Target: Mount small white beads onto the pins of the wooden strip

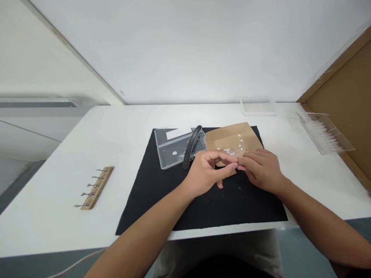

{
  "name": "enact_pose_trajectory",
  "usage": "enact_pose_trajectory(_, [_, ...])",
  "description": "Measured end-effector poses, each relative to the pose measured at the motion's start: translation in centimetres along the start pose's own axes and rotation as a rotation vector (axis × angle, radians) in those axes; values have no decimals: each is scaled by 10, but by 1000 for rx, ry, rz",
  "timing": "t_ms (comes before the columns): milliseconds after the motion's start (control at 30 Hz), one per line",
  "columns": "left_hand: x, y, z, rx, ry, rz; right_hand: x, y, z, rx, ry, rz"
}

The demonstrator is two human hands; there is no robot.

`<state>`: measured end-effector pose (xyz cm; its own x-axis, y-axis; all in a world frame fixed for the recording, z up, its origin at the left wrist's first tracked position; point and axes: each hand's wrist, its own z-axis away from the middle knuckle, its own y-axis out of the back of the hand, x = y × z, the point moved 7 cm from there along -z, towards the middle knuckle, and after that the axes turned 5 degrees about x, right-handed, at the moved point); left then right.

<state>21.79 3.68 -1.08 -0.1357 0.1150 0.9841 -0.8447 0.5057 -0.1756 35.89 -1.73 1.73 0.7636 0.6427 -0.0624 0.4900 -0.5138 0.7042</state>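
My left hand (pixel 211 170) and my right hand (pixel 261 168) meet fingertip to fingertip over the black cloth (pixel 156 204). Each is closed in a pinch on something tiny and dark between them, too small to name. Just behind them lies a brown paper sheet (pixel 246 133) with small white pieces (pixel 228 150) scattered on it; my fingers cover its near part. To its left, an open clear plastic case (pixel 166 160) holds small pieces and a white label. A curved black strip (pixel 191 146) lies across the case's right part.
A wooden strip with several metal hooks (pixel 97 189) lies on the white table (pixel 130 116) at left. Clear plastic trays (pixel 321 135) are at the back right, beside a brown panel (pixel 344 85). A white wall stands behind the table.
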Motion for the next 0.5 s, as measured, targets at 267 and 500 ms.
enact_pose_trajectory(267, [3,4,2,111,-44,-140,3,-9,3,-106,-76,-204])
enact_pose_trajectory(500, [18,3,4,165,-216,-283,5,-14,3,-118,-72,-309])
